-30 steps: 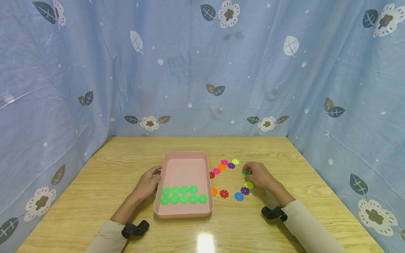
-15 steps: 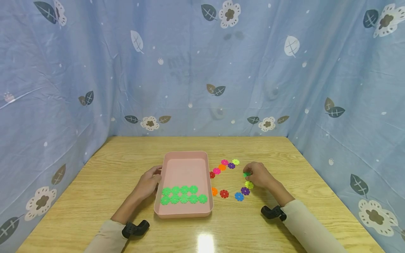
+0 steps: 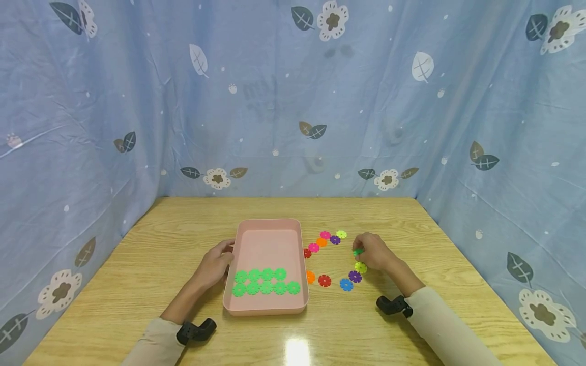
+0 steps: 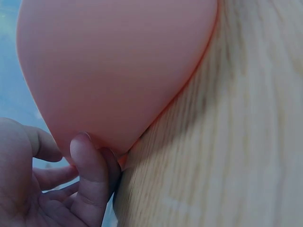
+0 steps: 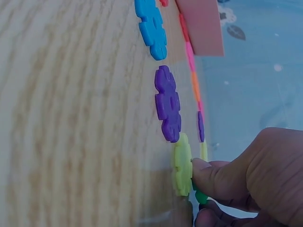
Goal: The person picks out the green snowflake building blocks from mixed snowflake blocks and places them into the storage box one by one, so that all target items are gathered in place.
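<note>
My right hand [image 3: 375,253] pinches a green flower-shaped plastic disc [image 3: 357,252] between thumb and fingers, at the right side of a curve of coloured discs. In the right wrist view the thumb lies close by a yellow-green disc [image 5: 182,165], and most of the green disc is hidden. My left hand [image 3: 214,264] holds the left wall of a shallow pink tray [image 3: 270,311]; in the left wrist view its curled fingers [image 4: 90,165] are at the tray's lower edge. Inside the tray lie two rows of green discs [image 3: 266,287].
Near the right hand are a purple disc [image 3: 354,276] and a blue disc [image 3: 346,284]. A red disc [image 3: 324,280] and an orange disc [image 3: 311,277] lie nearer the tray. Farther back, several discs run to a pale yellow one [image 3: 341,234]. A blue curtain [image 3: 274,101] encloses the wooden table [image 3: 192,218].
The right hand shifts very slightly to the right with the green disc, which now looks more tilted. The left hand and the tray stay in place.
</note>
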A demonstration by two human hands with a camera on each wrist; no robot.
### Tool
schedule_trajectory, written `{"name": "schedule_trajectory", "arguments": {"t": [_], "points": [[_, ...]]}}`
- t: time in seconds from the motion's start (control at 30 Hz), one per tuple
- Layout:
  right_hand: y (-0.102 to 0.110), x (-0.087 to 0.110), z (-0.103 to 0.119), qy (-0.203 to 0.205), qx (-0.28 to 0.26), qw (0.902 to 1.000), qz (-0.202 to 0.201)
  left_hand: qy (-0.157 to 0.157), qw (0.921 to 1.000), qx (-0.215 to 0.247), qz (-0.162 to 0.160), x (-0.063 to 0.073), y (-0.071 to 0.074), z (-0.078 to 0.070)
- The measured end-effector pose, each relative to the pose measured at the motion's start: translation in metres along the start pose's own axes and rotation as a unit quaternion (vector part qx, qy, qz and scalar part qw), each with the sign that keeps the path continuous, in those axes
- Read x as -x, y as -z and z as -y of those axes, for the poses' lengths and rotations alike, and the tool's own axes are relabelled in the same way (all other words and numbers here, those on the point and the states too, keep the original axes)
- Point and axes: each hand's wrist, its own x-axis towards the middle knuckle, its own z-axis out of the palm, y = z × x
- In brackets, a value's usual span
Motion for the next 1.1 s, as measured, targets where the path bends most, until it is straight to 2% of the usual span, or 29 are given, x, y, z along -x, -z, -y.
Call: {"name": "schedule_trajectory", "arguments": {"t": [0.4,0.7,0.93,1.1], "points": [[0.002,-0.005,0.002,0.039,0.05,0.998,-0.001,0.001,1.0,0.005,-0.001,0.001,0.0,0.0],[0.005,-0.006,0.003,0.018,-0.022,0.9993,0.023,0.002,1.0,0.002,0.0,0.0,0.0,0.0],[0.005,-0.006,0.005,0.037,-0.059,0.9971,0.031,-0.004,1.0,-0.001,0.006,0.001,0.0,0.001],[0.004,-0.01,0.011,0.043,-0.063,0.9969,0.021,-0.003,1.0,0.004,0.005,0.0,0.001,0.0]]}}
